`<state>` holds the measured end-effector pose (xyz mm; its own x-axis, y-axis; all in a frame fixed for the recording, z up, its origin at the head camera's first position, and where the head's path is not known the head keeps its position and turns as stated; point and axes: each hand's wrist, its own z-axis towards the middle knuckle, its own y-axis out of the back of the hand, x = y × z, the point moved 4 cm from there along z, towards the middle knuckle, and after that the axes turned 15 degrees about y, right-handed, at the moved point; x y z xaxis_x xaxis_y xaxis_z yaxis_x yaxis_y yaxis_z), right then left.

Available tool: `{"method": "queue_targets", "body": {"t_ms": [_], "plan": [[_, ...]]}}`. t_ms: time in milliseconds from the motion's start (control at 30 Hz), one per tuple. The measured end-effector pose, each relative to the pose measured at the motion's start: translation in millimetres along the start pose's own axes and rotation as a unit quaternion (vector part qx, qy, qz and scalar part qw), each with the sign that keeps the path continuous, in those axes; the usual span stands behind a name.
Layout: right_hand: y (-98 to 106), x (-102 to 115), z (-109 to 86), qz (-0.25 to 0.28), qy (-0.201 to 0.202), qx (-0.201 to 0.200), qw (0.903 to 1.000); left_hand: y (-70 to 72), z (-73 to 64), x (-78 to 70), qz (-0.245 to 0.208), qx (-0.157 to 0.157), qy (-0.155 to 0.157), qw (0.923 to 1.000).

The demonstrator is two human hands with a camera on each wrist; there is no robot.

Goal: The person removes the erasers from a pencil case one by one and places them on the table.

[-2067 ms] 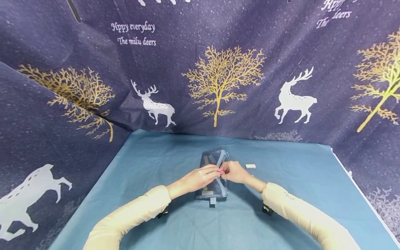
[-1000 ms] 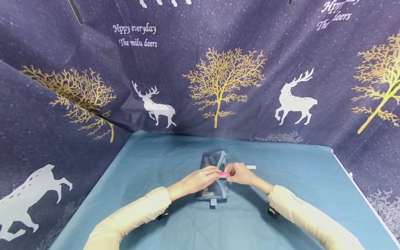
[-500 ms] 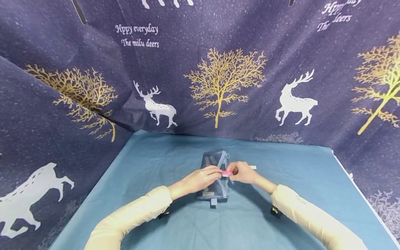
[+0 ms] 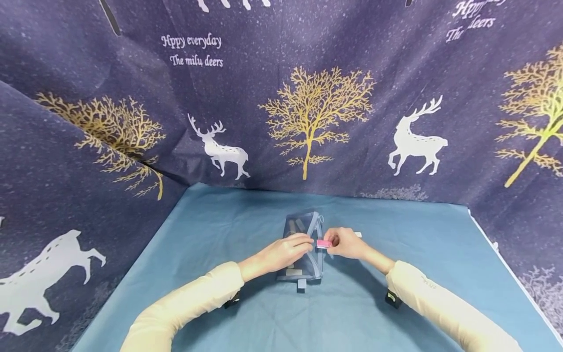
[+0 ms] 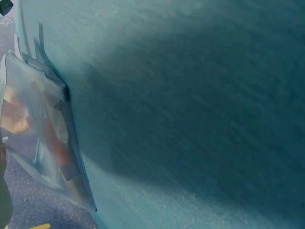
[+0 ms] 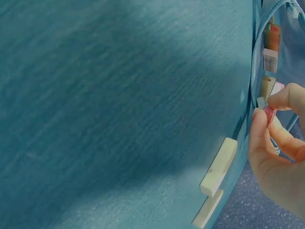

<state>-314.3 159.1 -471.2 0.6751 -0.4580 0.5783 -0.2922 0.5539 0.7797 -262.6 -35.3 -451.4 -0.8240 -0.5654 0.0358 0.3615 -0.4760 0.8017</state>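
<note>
A clear mesh zip pouch (image 4: 303,271) lies on the blue cloth, its zipped side spread apart. My left hand (image 4: 286,252) holds the pouch at its opening, fingers curled over the edge. Just right of those fingertips, my right hand (image 4: 347,243) pinches a small pink-and-white eraser (image 4: 324,244) between thumb and fingers. In the right wrist view the eraser (image 6: 269,113) is partly hidden by the fingertips, beside the pouch's open edge. Through the mesh in the left wrist view, several small blocks (image 5: 57,143) show inside the pouch.
Two whitish blocks lie on the cloth in the right wrist view: a nearer one (image 6: 219,167) and a second one (image 6: 208,210) below it. In the head view, my right hand partly covers a white block (image 4: 358,234). A dark patterned curtain (image 4: 246,98) stands behind.
My right hand has moved right with the pink-and-white eraser, which has come away from my left fingertips and shows more fully. The left hand has stayed on the pouch.
</note>
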Motion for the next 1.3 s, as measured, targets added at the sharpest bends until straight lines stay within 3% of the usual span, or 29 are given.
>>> {"method": "queue_targets", "body": {"t_ms": [467,800,1300], "plan": [[5.7,-1.4,-4.3,-0.015,-0.002,-0.002,0.9999,1.0,-0.4,-1.2,-0.003,0.005,0.010,0.9999],[12.2,-1.0,-6.3,-0.037,-0.034,-0.008,0.9987,2.2,-0.2,-1.4,0.000,0.006,0.007,1.0000],[14.2,-9.7,-13.1,-0.001,-0.061,-0.035,0.9975,0.6,-3.1,-4.5,0.006,0.004,0.026,0.9996]]}}
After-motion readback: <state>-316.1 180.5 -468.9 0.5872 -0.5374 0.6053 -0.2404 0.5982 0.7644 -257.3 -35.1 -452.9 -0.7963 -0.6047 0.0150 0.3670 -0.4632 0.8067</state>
